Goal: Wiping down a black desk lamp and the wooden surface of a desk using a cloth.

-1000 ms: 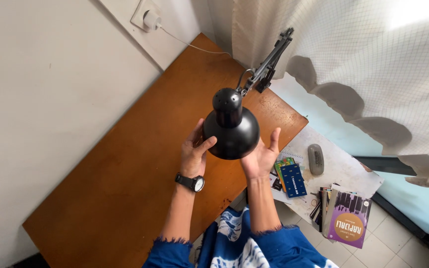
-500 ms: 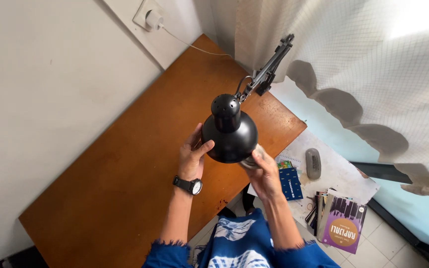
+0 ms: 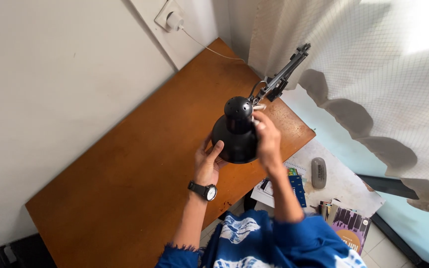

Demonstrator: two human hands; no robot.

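A black desk lamp head [image 3: 235, 133] hangs over the brown wooden table [image 3: 140, 178] on a jointed black arm [image 3: 284, 74]. My left hand [image 3: 208, 160], with a black wristwatch, cups the underside of the shade from the left. My right hand [image 3: 266, 134] reaches up along the shade's right side, with its fingers at the neck where the shade joins the arm. The fingertips there are partly hidden behind the lamp.
A wall socket [image 3: 171, 19] with a white plug and cable sits above the table's far end. A white curtain [image 3: 363, 74] hangs at right. On the floor lie papers [image 3: 343, 183], a grey oblong object [image 3: 319, 172], a blue box [image 3: 298, 188] and a purple book [image 3: 349, 232].
My right hand has moved from under the shade's right rim up to the neck of the lamp. The left hand stays under the shade.
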